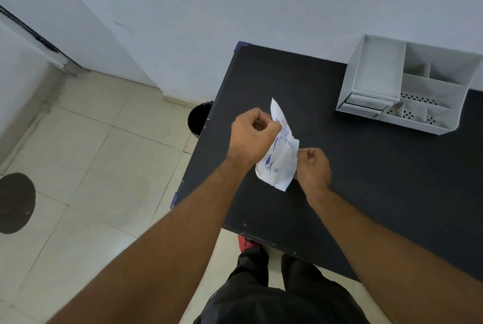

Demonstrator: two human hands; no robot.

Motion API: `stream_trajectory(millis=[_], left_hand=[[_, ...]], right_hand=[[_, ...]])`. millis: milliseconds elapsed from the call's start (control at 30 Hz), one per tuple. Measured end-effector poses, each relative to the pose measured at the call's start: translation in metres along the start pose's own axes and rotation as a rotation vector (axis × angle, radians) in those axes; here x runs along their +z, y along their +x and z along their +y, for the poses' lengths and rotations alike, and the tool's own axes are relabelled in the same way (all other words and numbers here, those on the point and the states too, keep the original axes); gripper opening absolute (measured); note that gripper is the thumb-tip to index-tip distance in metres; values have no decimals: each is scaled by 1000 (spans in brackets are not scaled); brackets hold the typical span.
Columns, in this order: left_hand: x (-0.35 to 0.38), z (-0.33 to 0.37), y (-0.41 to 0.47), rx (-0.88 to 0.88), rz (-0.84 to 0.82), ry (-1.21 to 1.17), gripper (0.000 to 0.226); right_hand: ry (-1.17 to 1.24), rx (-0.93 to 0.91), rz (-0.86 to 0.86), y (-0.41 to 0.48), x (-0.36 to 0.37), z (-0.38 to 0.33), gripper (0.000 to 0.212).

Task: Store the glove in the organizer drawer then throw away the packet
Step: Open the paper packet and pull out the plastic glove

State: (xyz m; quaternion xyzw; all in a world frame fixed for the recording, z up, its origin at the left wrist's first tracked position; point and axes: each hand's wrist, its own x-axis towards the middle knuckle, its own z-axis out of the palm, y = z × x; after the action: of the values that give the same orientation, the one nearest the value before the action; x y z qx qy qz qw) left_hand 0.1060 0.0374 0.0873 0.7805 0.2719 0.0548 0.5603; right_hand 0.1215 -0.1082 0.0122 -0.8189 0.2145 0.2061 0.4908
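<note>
Above the black surface, the left hand and right hand both pinch a crumpled white packet with partly legible blue print. No glove shows. The white organizer sits at the far right, its drawer closed; a black bin is half hidden behind the surface's edge.
</note>
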Motion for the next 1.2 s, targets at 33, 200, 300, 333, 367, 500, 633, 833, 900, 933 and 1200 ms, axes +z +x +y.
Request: stream_trajectory(millis=[33,200,300,333,367,500,633,833,900,933,1200], left_hand=[[1,2,1,4,-4,-10,21],[-2,14,4,-4,-22,-66,23],[-3,21,3,-7,-44,-134,29],[-3,22,3,-13,-41,-141,28],[-3,22,2,-21,-39,-135,25],[-12,10,5,-93,-21,-109,14],[-29,-10,17,-192,77,-51,11],[-48,-33,28,-255,168,113,24],[-49,-42,32,-211,169,186,41],[-48,-47,33,-180,185,261,52],[-36,-63,26,115,192,986,70]], right_hand=[[-11,-7,1,-1,-1,-1,11],[18,-31,1,0,0,3,11],[35,-63,16,0,-2,4,12],[27,-74,20,0,-3,3,12],[24,-76,24,-1,-3,2,13],[8,-44,7,1,-4,3,12],[0,-11,-38,5,-2,9,17],[-88,39,-164,16,5,18,27],[-113,38,-182,17,7,17,30],[-121,35,-183,18,7,16,31],[-133,74,-225,21,12,12,40]])
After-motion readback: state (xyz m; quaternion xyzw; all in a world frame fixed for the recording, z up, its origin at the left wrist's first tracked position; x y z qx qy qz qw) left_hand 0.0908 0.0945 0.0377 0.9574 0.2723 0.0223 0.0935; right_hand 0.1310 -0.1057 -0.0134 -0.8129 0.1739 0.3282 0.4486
